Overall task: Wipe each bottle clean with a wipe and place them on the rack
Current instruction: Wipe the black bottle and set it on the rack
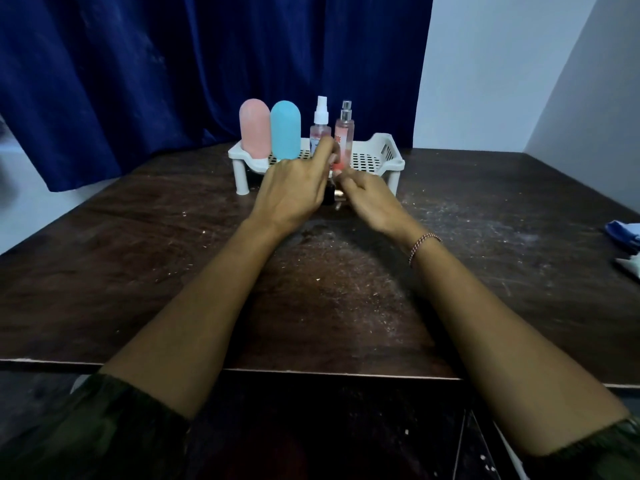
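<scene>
Pinching with right fingertips (341,172) the foot of the pink perfume bottle (344,133), at the front edge of the white rack (381,152). Raising left fingers (325,144) against the clear spray bottle (321,124) just beside it; gripping or merely touching, impossible to tell. Reaching forward with left hand (294,188) and right hand (370,199), meeting over a small dark object (329,197), mostly hidden. Standing upright on the rack's left part: pink capsule bottle (254,128), blue capsule bottle (285,129), touching. Resting on a scuffed dark table (138,271). Lying at its right edge, well apart: a blue cloth (623,233).
</scene>
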Demonstrator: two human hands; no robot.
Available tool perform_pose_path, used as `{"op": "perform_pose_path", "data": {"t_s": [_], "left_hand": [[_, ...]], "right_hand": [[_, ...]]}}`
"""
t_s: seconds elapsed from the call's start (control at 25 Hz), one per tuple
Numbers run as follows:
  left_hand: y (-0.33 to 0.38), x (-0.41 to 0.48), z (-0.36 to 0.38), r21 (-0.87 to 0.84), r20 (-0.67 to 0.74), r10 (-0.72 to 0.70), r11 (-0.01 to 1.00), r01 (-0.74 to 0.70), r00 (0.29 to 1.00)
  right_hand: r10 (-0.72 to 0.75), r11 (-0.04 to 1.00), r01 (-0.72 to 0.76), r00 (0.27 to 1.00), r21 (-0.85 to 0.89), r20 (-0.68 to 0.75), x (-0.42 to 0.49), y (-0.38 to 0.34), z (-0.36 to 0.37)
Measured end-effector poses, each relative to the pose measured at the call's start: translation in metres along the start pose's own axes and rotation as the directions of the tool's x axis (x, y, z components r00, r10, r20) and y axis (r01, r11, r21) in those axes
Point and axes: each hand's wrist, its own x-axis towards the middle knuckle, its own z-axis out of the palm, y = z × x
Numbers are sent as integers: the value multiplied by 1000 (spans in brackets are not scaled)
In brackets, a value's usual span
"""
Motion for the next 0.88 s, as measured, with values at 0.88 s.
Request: {"op": "perform_pose_path", "data": {"t_s": [0.88], "left_hand": [[-13, 7, 16, -847, 319, -464, 252, 469, 826]], "right_hand": [[-57, 855, 282, 885, 436, -462, 2, -11, 7]]}}
